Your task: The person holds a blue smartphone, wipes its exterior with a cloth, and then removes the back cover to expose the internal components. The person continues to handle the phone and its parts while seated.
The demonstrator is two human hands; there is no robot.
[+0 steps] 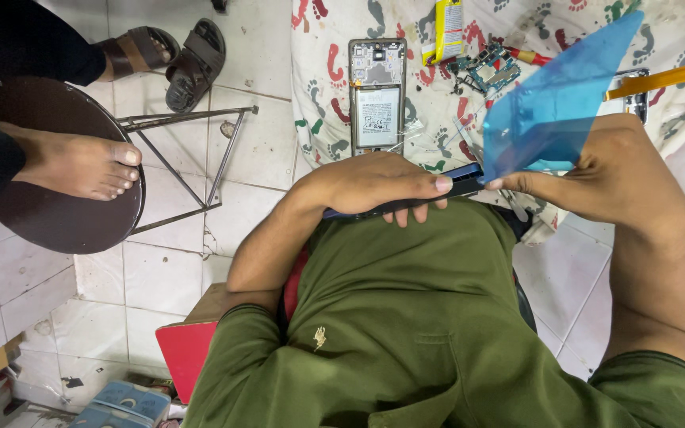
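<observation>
Far left of the phone (406, 202), a bare foot (73, 162) rests on a round stool (49, 214). The left hand (374, 184) is closed around the phone, thumb along its edge, holding it against the green shirt (406, 317). Behind it on the patterned cloth (319, 87) lies an opened phone (376, 93). The right hand (596, 170) pinches a blue film (552, 107) at the phone's right end. The film could crease or tear if pulled unevenly. The phone's face is hidden edge-on; small parts (489, 67) beyond are hard to identify.
</observation>
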